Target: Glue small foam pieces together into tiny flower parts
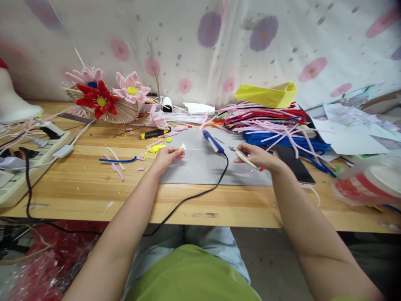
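Observation:
My left hand (169,158) is closed in a pinch over the left part of the grey cutting mat (191,175). Between its fingertips is a small white tuft (183,147) with a bit of yellow; its exact kind is too small to make out. At the mat's right side, my right hand (255,155) is closed on scissors (246,159) with pale handles, their blades pointing left and away from me. A blue-and-white corded tool (213,142) lies between the hands, near the blade tips. Small pale pieces (196,149) rest on the mat.
Pink and red fuzzy-stem flowers (100,100) stand at back left. Bundled pipe cleaners (275,121) lie at back right, beside a black phone (294,164). A black cord (188,198) crosses the table's front edge. A power strip (34,169) sits left, a plastic cup (369,184) right.

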The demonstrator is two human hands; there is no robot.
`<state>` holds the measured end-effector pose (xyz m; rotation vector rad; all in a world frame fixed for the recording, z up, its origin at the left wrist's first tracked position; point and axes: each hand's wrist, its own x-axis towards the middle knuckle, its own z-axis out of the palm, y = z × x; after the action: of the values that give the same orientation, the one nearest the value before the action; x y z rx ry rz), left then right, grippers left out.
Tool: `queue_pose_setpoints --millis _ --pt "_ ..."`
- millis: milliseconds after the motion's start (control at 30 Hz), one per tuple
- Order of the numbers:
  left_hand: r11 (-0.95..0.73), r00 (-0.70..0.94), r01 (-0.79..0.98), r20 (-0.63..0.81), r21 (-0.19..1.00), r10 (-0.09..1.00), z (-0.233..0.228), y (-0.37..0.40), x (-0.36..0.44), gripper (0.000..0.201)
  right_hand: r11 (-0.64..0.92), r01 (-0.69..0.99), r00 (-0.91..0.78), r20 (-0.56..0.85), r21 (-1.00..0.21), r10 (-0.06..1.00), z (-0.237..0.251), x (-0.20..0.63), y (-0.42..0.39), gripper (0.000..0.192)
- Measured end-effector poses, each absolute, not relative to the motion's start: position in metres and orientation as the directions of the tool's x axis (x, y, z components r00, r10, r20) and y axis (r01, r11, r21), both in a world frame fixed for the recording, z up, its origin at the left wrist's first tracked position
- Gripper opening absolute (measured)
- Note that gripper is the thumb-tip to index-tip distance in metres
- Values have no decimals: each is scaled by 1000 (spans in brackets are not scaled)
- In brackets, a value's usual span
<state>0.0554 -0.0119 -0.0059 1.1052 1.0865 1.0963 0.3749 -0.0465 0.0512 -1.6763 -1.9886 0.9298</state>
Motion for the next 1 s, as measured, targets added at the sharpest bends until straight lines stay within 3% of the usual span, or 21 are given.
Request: queue_pose_setpoints --millis 133,367,567,633,700,800,900,1000 --pt "96 100 -123 -84 988 991 -6 -12 56 47 209 822 -228 29 -529 973 53 334 -38 49" --pt "84 41 -150 -79 985 996 -8 -9 57 47 71 857 -13 115 -510 993 34 323 -19 48" --pt "102 25 -173 -99 980 995 -8 -9 57 42 153 977 -119 211 -151 970 9 293 -7 38" --pt "100 25 -168 -97 981 995 -8 -9 56 41 168 980 -139 226 -111 964 6 289 -4 29" --pt "98 24 -161 -95 982 995 -8 -9 55 42 146 971 -101 229 -190 968 6 294 -1 27" --pt "100 18 -163 -98 982 995 -8 -9 55 42 71 867 36 204 -494 978 6 314 6 37" --pt "102 8 -170 -102 980 995 -8 -8 56 41 67 557 106 150 -828 983 2 339 13 53" --pt "111 3 -169 -112 979 994 -8 -8 56 40 38 333 151 93 -942 984 -5 360 17 62"
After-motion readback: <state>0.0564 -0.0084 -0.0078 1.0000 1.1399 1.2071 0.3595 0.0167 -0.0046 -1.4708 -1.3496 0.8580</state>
